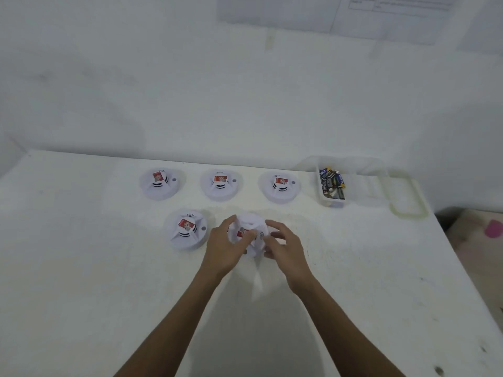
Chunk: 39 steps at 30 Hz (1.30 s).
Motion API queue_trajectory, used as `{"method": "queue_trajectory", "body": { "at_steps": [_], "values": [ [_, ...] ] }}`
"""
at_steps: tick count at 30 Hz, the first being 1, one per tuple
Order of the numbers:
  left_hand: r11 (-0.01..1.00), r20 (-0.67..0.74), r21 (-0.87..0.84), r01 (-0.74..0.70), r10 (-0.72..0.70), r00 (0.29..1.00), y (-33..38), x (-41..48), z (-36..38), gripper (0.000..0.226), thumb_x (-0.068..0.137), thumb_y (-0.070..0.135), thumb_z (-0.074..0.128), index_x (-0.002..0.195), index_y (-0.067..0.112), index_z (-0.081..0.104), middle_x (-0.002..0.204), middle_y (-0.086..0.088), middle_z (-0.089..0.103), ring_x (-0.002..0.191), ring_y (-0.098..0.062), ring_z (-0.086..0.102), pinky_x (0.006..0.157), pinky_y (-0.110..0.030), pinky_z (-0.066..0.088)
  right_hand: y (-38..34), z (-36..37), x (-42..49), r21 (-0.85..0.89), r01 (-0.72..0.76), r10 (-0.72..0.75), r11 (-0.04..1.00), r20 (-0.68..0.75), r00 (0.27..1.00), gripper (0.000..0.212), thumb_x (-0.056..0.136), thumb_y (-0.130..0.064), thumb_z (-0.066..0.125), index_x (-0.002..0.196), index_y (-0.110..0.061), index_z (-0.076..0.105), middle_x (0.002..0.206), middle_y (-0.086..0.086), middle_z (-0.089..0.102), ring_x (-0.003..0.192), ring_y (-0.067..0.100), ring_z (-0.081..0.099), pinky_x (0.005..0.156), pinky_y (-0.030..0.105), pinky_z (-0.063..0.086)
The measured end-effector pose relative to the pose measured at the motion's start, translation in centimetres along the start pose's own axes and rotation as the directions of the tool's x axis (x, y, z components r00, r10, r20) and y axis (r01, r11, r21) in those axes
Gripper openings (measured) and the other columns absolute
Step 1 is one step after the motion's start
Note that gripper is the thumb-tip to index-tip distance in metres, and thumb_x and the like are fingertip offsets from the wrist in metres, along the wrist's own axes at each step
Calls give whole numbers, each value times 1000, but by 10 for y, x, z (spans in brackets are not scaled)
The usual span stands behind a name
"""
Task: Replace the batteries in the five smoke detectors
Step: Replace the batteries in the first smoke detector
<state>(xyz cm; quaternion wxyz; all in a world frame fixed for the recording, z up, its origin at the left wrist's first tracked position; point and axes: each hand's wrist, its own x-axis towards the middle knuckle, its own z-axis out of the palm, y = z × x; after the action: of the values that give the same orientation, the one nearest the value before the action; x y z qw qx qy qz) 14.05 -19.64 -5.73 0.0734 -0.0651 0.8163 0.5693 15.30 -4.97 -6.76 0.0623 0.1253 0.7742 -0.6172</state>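
Both hands hold one smoke detector [250,227] at the front middle of the desk [109,295]; blur hides whether it is lifted. The left hand [223,246] grips its left side and the right hand [285,248] its right side, fingers curled round the rim. A second detector [186,229] sits just to its left. Behind stand the back-left detector [162,183], back-middle detector [221,185] and back-right detector [280,186]. Right of that row, a clear box [330,204] holds batteries [332,183], with its lid [408,197] beside it.
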Motion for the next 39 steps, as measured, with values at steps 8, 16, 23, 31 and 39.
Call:
{"method": "queue_trajectory", "body": {
  "at_steps": [8, 16, 23, 31, 39],
  "values": [
    [910, 146, -373, 179, -133, 980, 13, -19, -3, 77, 71, 55, 53, 141, 30, 33, 138, 0, 46, 120, -25, 53, 89, -39, 52, -15, 1, -39, -40, 154, -155, 987, -13, 988, 30, 97, -32, 52, 127, -36, 51, 117, -20, 58, 101, 7, 62, 85, 20, 55],
    [611, 405, -687, 394, -129, 905, 20, -33, -19, 57, 92, 59, 26, 117, 25, 64, 115, -12, 69, 101, -29, 68, 80, -43, 56, -26, 3, -66, -291, 519, -547, 804, -19, 837, 30, 90, -33, 52, 112, -19, 67, 114, -6, 56, 102, 9, 58, 76, 11, 49],
    [486, 495, -743, 460, -64, 866, 21, -37, -23, 59, 90, 58, 28, 106, 24, 74, 116, -10, 69, 100, -27, 68, 88, -45, 53, -43, -4, -76, -568, 562, -627, 602, 101, 773, 50, 84, -51, 53, 121, -19, 61, 121, -3, 50, 104, 11, 52, 74, 9, 46],
    [479, 527, -753, 451, 29, 849, 19, -38, -32, 58, 86, 49, 29, 114, 19, 70, 119, -15, 66, 105, -30, 65, 93, -47, 47, -55, -11, -73, -682, 549, -653, 484, 136, 745, 58, 78, -61, 56, 121, -22, 56, 115, -3, 58, 95, 14, 51, 72, 22, 48],
    [361, 467, -829, 427, 27, 884, 20, -42, -23, 53, 88, 46, 36, 120, 18, 66, 124, -14, 63, 106, -31, 65, 80, -45, 56, -62, 6, -79, -749, 340, -591, 569, -85, 802, 67, 72, -71, 49, 116, -22, 58, 96, 1, 64, 83, 17, 57, 65, 33, 54]
  ]
}}
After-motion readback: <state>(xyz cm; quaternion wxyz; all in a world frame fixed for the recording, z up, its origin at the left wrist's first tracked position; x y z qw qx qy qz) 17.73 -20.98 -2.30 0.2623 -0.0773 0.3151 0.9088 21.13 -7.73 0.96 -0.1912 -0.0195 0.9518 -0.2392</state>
